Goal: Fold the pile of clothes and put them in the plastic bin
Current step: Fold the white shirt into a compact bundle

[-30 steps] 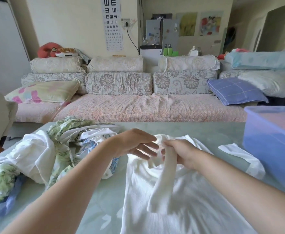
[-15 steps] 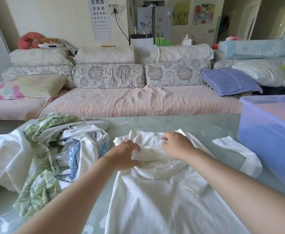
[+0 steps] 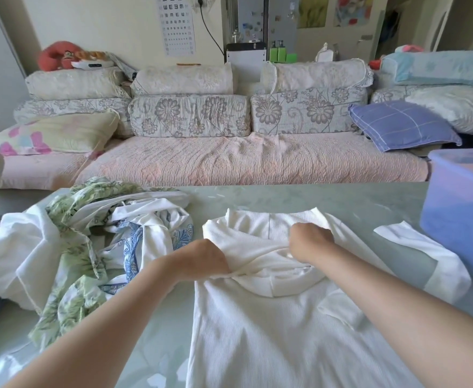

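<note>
Left hand (image 3: 201, 259) and right hand (image 3: 310, 242) each pinch the collar of the white shirt (image 3: 271, 345) lying flat on the table (image 3: 285, 197); uneven tugs may bunch it or drag it into the pile (image 3: 89, 233) at nine o'clock.

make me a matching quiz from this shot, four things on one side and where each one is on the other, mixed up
Things:
1 white ribbed top
2 plastic bin
3 pile of clothes
4 blue checked cushion

Places:
a on the sofa
b left side of the table
c gripped by the left hand and right hand, mid-table
d right edge of the table

Pairs: 1-c, 2-d, 3-b, 4-a
</note>
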The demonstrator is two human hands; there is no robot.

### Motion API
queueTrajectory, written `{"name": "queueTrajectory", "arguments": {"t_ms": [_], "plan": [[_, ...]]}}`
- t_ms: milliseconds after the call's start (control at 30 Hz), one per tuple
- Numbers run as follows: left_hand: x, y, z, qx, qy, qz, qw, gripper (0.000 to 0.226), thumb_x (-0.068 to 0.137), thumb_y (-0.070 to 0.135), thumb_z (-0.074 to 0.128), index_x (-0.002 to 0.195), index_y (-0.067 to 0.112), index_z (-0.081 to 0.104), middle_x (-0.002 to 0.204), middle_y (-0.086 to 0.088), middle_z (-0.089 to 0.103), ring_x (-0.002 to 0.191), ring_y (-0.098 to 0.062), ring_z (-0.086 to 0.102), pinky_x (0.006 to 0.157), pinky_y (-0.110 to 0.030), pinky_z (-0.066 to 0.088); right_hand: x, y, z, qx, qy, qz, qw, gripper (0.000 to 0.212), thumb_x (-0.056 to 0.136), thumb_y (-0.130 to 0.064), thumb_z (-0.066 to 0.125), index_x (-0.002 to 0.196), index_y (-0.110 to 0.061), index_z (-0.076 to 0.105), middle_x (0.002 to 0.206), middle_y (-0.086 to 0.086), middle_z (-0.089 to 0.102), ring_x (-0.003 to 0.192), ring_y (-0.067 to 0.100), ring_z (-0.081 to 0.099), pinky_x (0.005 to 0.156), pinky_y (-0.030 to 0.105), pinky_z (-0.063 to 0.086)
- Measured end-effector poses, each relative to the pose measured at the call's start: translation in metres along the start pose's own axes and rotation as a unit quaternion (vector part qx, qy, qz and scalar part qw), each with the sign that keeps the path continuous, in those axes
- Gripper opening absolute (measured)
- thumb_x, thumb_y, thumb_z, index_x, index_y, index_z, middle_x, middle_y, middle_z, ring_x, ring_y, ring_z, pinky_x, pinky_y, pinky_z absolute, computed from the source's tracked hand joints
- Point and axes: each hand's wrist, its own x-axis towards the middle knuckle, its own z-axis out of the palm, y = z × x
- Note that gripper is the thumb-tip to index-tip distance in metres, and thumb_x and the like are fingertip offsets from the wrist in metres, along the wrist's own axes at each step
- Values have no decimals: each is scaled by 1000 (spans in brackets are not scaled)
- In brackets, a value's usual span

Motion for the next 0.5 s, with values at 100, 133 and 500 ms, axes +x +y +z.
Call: {"name": "queueTrajectory", "arguments": {"t_ms": [100, 133, 500], "plan": [[10, -4, 1, 30, 133, -3, 991, 29, 86, 36, 59, 69, 14, 63, 64, 1, 58, 64, -19, 55, 57, -31, 43, 1, -18, -1, -44, 54, -62, 996, 30, 90, -32, 62, 118, -22, 58, 126, 3, 57, 121, 27, 52, 98, 39, 39], [12, -8, 3, 69, 174, 1, 982, 26, 86, 39, 60, 72, 17, 63, 73, 2, 61, 74, -19, 59, 63, -31, 46, 5, -26, -2, -3, 75, -89, 993, 36, 89, -24, 59, 124, -24, 56, 128, 2, 54, 123, 26, 49, 102, 40, 38], [21, -31, 18, 180, 174, 0, 968, 67, 78, 71, 54, 119, 19, 46, 124, 0, 44, 127, -21, 38, 106, -38, 35, 64, -135, 0, 182, -23, -141, 973, 29, 95, -36, 59, 82, -13, 70, 95, 9, 72, 96, 30, 65, 78, 33, 51]]}}
